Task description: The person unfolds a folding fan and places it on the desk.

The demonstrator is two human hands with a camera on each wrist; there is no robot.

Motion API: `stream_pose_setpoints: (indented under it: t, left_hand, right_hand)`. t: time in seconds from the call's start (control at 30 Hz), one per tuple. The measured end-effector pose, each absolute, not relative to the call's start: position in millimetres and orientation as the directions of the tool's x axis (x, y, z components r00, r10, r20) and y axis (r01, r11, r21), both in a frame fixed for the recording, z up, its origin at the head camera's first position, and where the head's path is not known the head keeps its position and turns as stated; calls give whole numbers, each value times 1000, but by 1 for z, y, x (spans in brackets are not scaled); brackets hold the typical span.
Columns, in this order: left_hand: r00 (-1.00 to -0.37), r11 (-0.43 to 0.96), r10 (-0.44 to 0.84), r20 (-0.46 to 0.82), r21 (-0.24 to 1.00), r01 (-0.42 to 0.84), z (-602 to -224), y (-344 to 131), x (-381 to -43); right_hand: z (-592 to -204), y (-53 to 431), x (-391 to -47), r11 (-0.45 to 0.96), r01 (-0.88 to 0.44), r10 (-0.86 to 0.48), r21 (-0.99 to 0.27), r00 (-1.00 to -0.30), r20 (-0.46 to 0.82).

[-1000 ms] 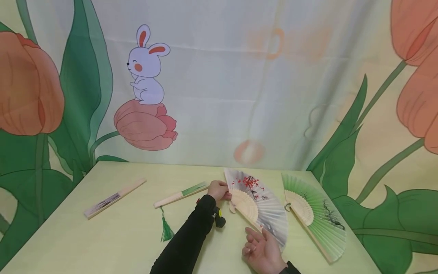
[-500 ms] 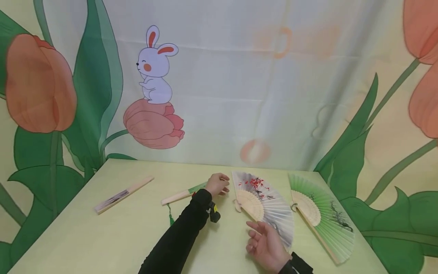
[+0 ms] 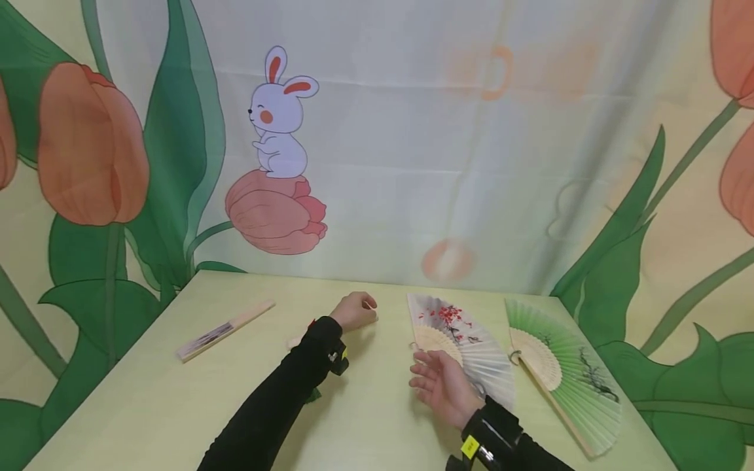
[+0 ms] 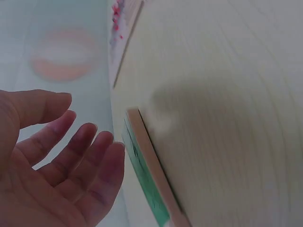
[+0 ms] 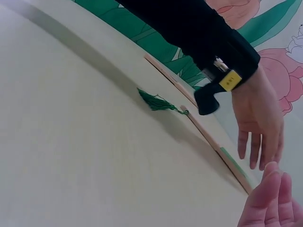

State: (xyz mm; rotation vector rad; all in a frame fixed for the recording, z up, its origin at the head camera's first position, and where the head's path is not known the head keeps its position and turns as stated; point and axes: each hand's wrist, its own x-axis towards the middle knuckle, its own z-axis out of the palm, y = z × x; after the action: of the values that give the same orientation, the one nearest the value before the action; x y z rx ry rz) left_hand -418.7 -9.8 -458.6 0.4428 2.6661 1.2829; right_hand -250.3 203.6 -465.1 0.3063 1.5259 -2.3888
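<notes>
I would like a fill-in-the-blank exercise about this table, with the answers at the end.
The blossoms on the pale open folding fan are ____.
The green open folding fan lies on the pale fan's ____ side in the head view.
The left hand is holding ____.
The tassel on one closed folding fan is ____.

Missing words: red; right; nothing; green.

Bare table (image 3: 359,405) gives my left hand (image 3: 353,311) room at 3 o'clock as far as the white fan (image 3: 485,367), and a longer lane at 6, with my right hand (image 3: 444,386) standing at 4. The tassel fan (image 4: 152,175) takes up tabletop near it, and the backdrop (image 3: 377,229) closes off 12. From my right hand, 9 is free up to my left sleeve (image 3: 277,392), while the white fan bars 11 to 2 and the green fan (image 3: 577,383) 3.
</notes>
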Motion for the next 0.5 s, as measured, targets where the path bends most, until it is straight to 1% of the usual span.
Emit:
stream_pose_setpoints:
  t: [0.1, 0.33, 0.5]
  left_hand:
    - [-946, 668, 323, 16, 704, 240, -458, -22, -416]
    - [-938, 787, 345, 34, 534, 309, -456, -47, -407]
    - [-938, 855, 345, -26, 422, 302, -450, -62, -396]
  right_hand:
    - [-463, 191, -262, -379, 336, -125, -862, -942, -312]
    - [-462, 156, -282, -344, 331, -157, -879, -943, -294]
    - [-464, 132, -293, -367, 337, -180, -867, -940, -289]
